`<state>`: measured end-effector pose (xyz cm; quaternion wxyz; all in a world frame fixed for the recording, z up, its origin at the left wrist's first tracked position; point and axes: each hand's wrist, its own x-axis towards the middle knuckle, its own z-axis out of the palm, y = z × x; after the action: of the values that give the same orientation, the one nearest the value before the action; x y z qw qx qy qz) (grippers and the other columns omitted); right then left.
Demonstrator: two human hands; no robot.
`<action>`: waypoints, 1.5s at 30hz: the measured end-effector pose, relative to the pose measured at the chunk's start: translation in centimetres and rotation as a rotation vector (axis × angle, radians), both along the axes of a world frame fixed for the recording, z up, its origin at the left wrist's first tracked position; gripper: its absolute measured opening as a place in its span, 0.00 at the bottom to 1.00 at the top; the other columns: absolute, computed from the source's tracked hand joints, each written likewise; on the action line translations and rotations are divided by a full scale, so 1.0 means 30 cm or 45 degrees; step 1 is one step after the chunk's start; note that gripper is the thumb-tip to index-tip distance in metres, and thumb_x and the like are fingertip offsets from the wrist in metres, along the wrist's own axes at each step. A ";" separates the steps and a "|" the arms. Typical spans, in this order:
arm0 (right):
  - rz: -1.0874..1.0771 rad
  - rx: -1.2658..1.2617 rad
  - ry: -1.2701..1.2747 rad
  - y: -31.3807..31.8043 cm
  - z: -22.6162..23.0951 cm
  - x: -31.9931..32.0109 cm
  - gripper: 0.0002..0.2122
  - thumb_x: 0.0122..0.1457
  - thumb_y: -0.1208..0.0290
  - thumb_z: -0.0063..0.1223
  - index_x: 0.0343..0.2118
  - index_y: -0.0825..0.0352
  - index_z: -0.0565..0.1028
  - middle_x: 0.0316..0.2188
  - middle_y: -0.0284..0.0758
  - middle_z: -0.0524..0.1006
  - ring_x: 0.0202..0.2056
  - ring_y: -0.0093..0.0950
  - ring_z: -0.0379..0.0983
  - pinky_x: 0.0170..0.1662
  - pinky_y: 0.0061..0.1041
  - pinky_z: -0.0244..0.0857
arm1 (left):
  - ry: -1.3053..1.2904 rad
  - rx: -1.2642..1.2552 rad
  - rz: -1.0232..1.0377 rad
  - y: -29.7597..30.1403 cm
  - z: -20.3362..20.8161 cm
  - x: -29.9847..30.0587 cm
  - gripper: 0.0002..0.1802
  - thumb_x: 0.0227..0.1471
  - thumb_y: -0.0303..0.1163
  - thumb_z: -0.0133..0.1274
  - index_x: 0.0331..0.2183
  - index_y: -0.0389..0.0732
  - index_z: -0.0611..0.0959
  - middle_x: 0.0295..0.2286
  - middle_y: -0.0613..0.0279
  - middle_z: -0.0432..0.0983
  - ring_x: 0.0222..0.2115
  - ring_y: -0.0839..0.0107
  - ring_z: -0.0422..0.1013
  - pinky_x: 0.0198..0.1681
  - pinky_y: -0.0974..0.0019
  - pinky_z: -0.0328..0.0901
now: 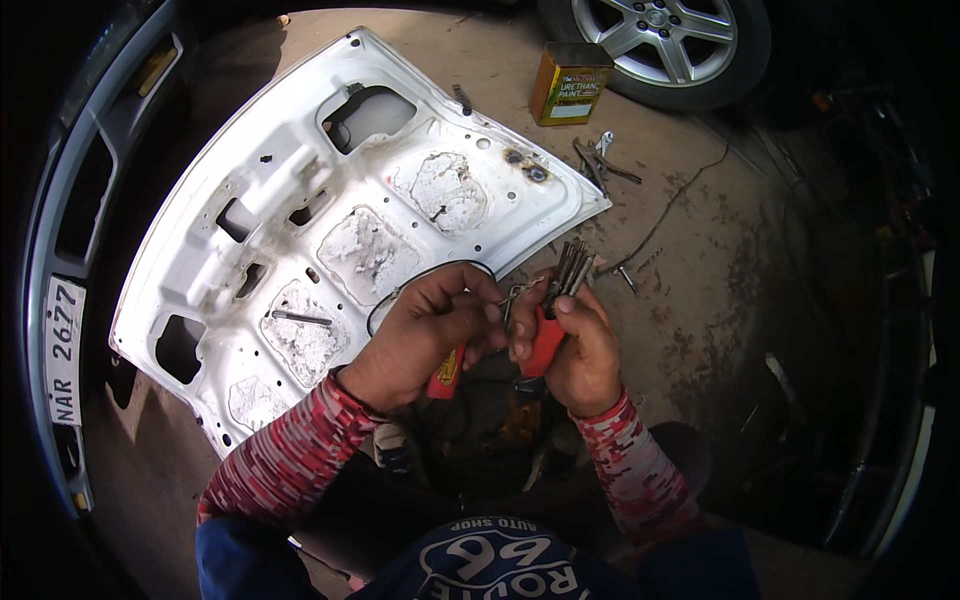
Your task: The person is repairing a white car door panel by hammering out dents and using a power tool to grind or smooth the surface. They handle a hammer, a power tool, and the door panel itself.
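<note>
My right hand (590,355) is closed around a red holder (543,345). Several thin metal rods that look like drill bits (573,268) stick up from the holder's top, past my thumb. Close beside it, my left hand (425,320) is closed, thumb and fingertips pressed together. A red piece with a yellow label (446,376) pokes out below the left fingers; its upper part is hidden by them. Between the two hands is a small thin thing (513,296), too small to name. Under the left hand lies a white car body panel (290,200), and a metal rod (301,319) rests on it.
A yellow and red tin can (571,88) stands by a car wheel (660,40). Pliers-like tools (596,160) and a small T-shaped metal piece (628,280) lie on the ground near a cable (665,215). A grey bumper (62,215) runs along the left.
</note>
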<state>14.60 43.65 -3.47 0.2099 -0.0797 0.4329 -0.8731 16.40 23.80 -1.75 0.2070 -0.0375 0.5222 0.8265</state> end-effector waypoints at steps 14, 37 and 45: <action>-0.026 0.040 0.086 0.012 -0.003 -0.017 0.15 0.65 0.65 0.40 0.46 0.71 0.71 0.27 0.38 0.74 0.29 0.26 0.70 0.38 0.27 0.66 | 0.162 -0.187 -0.096 -0.022 0.028 -0.025 0.08 0.61 0.20 0.53 0.43 0.38 0.79 0.33 0.64 0.82 0.29 0.82 0.71 0.32 0.76 0.66; -0.026 0.123 0.239 -0.003 0.006 -0.019 0.12 0.64 0.65 0.46 0.43 0.69 0.71 0.27 0.37 0.72 0.29 0.26 0.69 0.35 0.27 0.65 | 0.104 -0.352 0.182 -0.028 0.017 -0.035 0.10 0.67 0.33 0.49 0.42 0.38 0.80 0.25 0.65 0.78 0.21 0.81 0.70 0.26 0.75 0.64; -0.041 0.173 0.184 0.011 0.014 -0.007 0.07 0.65 0.72 0.48 0.43 0.67 0.71 0.28 0.34 0.72 0.29 0.22 0.68 0.35 0.24 0.64 | 0.072 -0.377 0.232 -0.005 0.021 -0.031 0.09 0.67 0.33 0.49 0.41 0.38 0.80 0.24 0.65 0.77 0.20 0.81 0.68 0.25 0.75 0.62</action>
<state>14.39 43.97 -3.05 0.1690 -0.1210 0.5062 -0.8370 15.48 23.67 -1.11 0.1085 -0.0916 0.6382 0.7567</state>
